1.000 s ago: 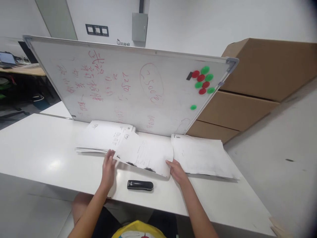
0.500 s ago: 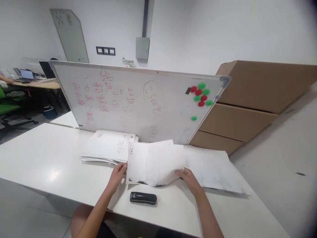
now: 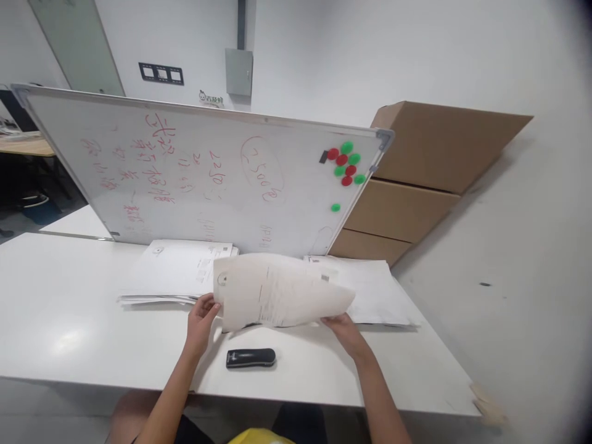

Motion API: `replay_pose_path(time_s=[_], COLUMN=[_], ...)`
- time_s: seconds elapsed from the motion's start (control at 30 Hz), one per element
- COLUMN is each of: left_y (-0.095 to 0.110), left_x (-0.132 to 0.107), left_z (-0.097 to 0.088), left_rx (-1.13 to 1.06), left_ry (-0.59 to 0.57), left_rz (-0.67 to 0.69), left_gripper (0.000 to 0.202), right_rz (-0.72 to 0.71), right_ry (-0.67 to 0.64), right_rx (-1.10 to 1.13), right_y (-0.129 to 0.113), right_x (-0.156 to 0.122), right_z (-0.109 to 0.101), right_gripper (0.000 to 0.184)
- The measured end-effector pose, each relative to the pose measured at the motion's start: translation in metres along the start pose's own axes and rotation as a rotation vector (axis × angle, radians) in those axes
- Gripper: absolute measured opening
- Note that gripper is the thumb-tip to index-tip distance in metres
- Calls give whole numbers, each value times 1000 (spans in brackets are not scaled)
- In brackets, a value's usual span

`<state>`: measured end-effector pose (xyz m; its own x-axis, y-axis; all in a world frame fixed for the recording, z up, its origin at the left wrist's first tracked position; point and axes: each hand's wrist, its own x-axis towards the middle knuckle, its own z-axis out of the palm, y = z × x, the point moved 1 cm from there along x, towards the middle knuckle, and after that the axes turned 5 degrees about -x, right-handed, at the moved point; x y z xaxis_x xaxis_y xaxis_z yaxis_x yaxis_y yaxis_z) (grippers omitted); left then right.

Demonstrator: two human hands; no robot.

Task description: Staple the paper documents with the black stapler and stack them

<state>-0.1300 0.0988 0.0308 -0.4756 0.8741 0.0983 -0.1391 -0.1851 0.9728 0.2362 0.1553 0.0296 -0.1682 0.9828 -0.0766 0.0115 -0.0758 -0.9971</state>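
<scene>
- The left hand pinches the left edge of the sheet, thumb in front and fingers mostly behind.
- The right hand is at the lower right edge of the sheet, its fingertips partly hidden by the paper; I cannot tell whether they pinch it.
- The sheet bows upward between the two hands, its right end curling over; it bears a round emblem at left and lines of small print.
- In view, it covers part of the left stack and part of the right stack, both papers lying on the white table.
- The black stapler lies on the table just in front of the sheet, between the forearms, touched by neither hand.
- Behind the papers stands a whiteboard with red writing and red and green magnets.
- Brown boxes are stacked behind its right end.
</scene>
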Motion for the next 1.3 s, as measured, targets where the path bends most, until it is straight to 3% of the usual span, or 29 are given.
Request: replay_pose_path(time_s=[0.17,0.33,0.5,0.63,0.73,0.8,0.9,1.0,1.07,1.17,1.3], left_y=[-5,16,33,44,37,24,6,2,13,46,77], left_x=[-11,-18,-9,2,4,4,5,1,-7,-25,-40], left_z=[-11,-5,11,23,27,28,31,37,39,38,43], left_rx=[32,214,279,210,153,150,133,122,137,205,254], left_ry=[-62,-271,-128,-234,-266,-221,-116,-144,-159,-116,-113], left_rz=[-34,127,48,-20,-93,-114,-85,-65,-59,-3,56], left_gripper=[40,38,41,41,43,46,47,43,42,42,43], right_rz=[42,36,-2,-10,70,91,-49,-129,-92,-63,-60], right_ry=[82,18,135,228,279,297,294,329,407,512,541], right_rx=[62,-41,30,69,18,-30,-90,-143,-154,-116,-107], right_y=[4,-7,-1,7,13,12,0,-16,-25,-43,-60], right_x=[-20,-28,-33,-37,-43,-47,-51,-57,-68,-96,-120], right_z=[7,13,19,20,21,20,18,17,21,26,12], right_gripper=[44,36,40,39,38,35,24,26,34,41,42])
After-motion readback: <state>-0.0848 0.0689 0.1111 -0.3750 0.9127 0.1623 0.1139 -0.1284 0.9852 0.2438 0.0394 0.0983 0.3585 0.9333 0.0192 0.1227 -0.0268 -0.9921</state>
